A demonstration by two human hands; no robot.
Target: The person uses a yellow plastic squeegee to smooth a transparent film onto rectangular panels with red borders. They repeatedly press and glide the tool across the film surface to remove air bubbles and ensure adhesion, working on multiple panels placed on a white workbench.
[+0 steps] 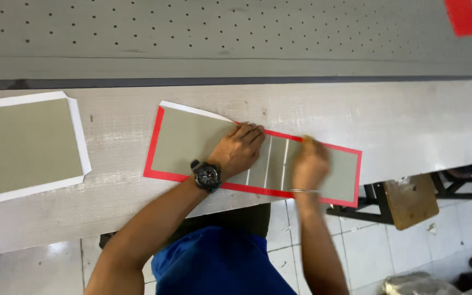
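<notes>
Fingers of the left hand lie flat and close together, pressing on a grey board edged in red paper. The right hand, blurred, rests on the same board just right of three pale seams; its fingers are curled together, on what I cannot tell. The board lies tilted on the white worktop, near its near edge, with a white flap at its far left corner. A black watch sits on the left wrist, a thin bangle on the right. Well apart to the left lies a second grey board on white paper. Far across runs a grey perforated panel with red tape. Right, below the worktop, a brown stool stands on floor tiles.
</notes>
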